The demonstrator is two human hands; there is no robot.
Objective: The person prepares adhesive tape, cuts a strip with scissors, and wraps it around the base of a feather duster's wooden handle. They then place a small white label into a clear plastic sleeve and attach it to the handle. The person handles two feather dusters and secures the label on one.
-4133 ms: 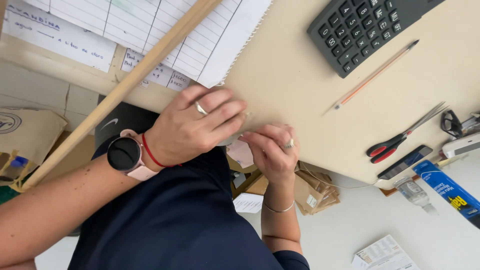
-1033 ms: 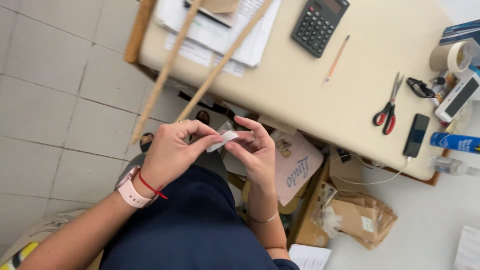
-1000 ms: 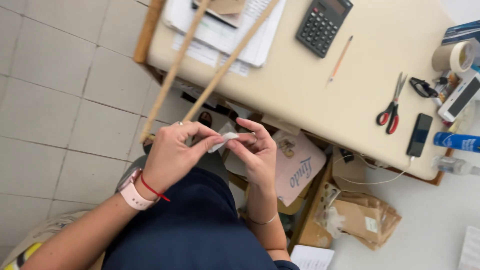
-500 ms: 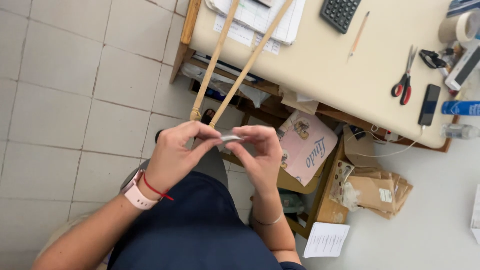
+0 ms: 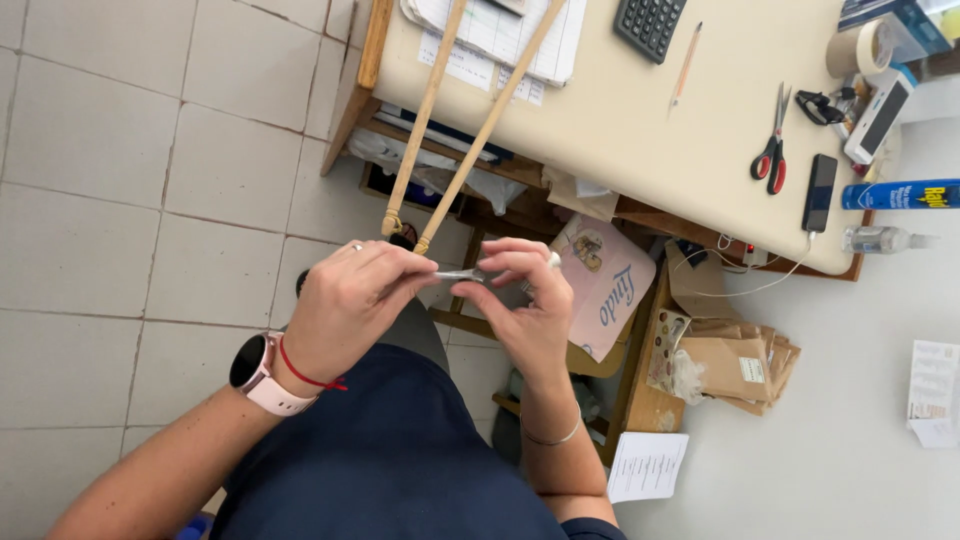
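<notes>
Both hands are up in front of the person's lap, meeting over the floor just short of the counter (image 5: pixel 640 120) edge. The left hand (image 5: pixel 350 310) has its grip pinched tight on one end of a small, thin, pale strip (image 5: pixel 460 274), thumb and forefinger closed on it. The right hand (image 5: pixel 530 310) takes the other end, its fingertips curled in and pressed narrow on the same strip, so the little piece runs flat between the two grips. What the strip is made of I cannot tell; it is too small.

Just beyond the left grip, two wooden sticks (image 5: pixel 450 130) slope down off the counter, their lower ends bound with cord and hanging near the fingers without touching them. A pale smartwatch (image 5: pixel 255 372) and a red thread bracelet (image 5: pixel 305 375) sit on the left wrist; a thin bangle (image 5: pixel 548 438) circles the right.

Past the right grip, under the counter, a pink card (image 5: pixel 605 290) leans, with brown paper bags (image 5: pixel 730 360) further out. Well beyond both grips, on the counter, lie a calculator (image 5: pixel 650 22), a pencil (image 5: pixel 685 65), red-handled scissors (image 5: pixel 772 140), a dark phone (image 5: pixel 820 192) and a roll of tape (image 5: pixel 858 48). A blue spray can (image 5: pixel 900 194) lies at the far edge.
</notes>
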